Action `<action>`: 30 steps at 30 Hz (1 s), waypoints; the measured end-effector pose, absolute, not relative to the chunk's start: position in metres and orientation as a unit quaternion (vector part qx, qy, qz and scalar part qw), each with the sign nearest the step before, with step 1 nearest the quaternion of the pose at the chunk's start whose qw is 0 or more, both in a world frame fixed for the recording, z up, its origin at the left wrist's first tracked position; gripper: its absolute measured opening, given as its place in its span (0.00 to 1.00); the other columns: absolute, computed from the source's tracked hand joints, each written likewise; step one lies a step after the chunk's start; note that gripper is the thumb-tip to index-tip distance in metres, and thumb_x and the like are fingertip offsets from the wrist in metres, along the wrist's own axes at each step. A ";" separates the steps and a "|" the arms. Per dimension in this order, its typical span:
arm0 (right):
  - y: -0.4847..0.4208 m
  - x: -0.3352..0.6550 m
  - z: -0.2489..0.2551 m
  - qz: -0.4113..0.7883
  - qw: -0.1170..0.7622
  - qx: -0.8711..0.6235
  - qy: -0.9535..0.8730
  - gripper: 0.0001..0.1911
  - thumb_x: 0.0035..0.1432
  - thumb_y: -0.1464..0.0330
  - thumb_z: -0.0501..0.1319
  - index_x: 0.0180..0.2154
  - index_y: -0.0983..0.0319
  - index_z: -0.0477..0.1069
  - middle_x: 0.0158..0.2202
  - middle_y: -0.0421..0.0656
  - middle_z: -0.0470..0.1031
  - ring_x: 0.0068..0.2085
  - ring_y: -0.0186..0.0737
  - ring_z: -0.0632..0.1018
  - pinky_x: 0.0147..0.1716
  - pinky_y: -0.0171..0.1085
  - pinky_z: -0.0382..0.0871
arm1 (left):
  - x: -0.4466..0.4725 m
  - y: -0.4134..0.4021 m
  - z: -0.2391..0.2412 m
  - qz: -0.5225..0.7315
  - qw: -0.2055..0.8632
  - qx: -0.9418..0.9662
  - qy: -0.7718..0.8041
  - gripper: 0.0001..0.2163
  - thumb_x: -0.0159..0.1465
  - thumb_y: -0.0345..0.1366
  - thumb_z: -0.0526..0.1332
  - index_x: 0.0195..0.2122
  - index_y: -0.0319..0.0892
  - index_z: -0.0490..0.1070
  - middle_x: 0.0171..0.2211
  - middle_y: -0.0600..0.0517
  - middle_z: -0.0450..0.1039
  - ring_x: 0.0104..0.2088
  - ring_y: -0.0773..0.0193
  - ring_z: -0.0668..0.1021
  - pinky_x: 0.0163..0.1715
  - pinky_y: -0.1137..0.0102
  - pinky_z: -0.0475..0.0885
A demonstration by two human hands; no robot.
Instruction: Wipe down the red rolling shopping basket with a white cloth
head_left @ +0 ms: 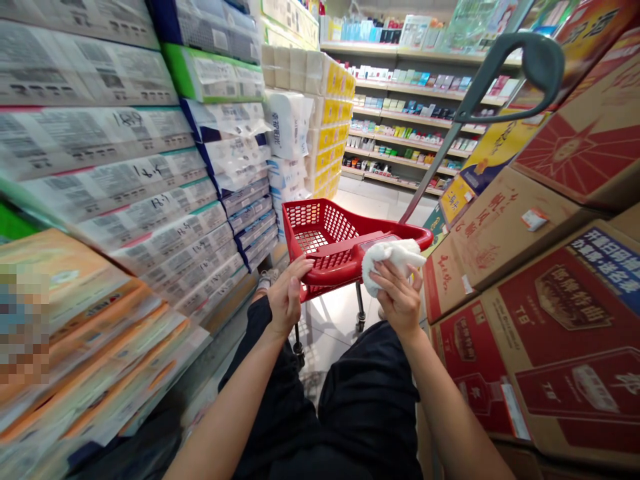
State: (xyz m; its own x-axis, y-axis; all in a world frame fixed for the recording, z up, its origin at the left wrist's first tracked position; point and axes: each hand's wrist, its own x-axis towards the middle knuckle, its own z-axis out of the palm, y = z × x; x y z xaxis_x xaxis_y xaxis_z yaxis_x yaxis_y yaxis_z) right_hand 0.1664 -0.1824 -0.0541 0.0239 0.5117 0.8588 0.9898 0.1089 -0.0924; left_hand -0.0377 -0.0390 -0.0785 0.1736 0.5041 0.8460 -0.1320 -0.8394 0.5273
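A red plastic shopping basket point(320, 223) on small wheels stands in a shop aisle in front of my knees, empty, with a long grey handle point(500, 73) rising to the upper right. My left hand point(286, 297) grips the basket's near rim, fingers curled over it. My right hand point(400, 297) is closed on a white cloth point(390, 257), which is pressed against the near right corner of the rim.
Stacked packs of tissue and toilet paper point(150, 173) wall the left side. Red and brown cardboard cartons point(545, 267) are piled on the right. Shelves of small goods point(415, 113) close the aisle's far end. Pale floor tiles point(330, 320) show under the basket.
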 end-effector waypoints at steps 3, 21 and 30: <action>-0.178 0.158 -0.053 -0.293 0.424 -0.614 -0.598 0.14 0.66 0.72 0.54 0.46 0.55 0.75 0.51 0.42 0.78 0.57 0.43 0.75 0.64 0.46 0.48 | -0.035 -0.042 -0.078 0.629 0.264 0.719 0.130 0.18 0.72 0.35 0.45 0.50 0.42 0.74 0.50 0.47 0.76 0.56 0.57 0.75 0.58 0.54 0.68; -0.162 0.121 -0.058 -0.298 0.379 -0.560 -0.673 0.18 0.64 0.74 0.54 0.52 0.55 0.72 0.53 0.41 0.77 0.58 0.38 0.74 0.66 0.44 0.43 | -0.036 -0.041 -0.077 0.623 0.279 0.718 0.135 0.19 0.73 0.36 0.44 0.50 0.42 0.75 0.50 0.48 0.76 0.56 0.57 0.75 0.58 0.55 0.69; -0.176 0.148 -0.083 -0.323 0.436 -0.606 -0.581 0.17 0.64 0.73 0.56 0.52 0.54 0.73 0.51 0.43 0.78 0.58 0.44 0.75 0.65 0.49 0.48 | -0.029 -0.046 -0.078 0.636 0.306 0.695 0.138 0.19 0.73 0.37 0.44 0.50 0.42 0.75 0.51 0.47 0.76 0.57 0.56 0.74 0.59 0.53 0.68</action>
